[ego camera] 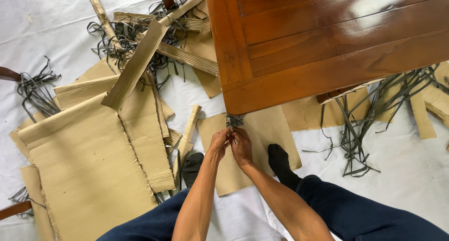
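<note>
1. White sheeting (411,175) covered the floor, strewn with torn tan corrugated cardboard sheets (93,166) and loose grey plastic strapping (360,129).
2. Both hands met at a dark, tangled grey knot of strapping (233,121) wound just under the corner of the glossy reddish-brown wooden table (327,40).
3. Left hand (219,143) and right hand (242,146) each pinched strands of that knot, fingers closed.
</note>
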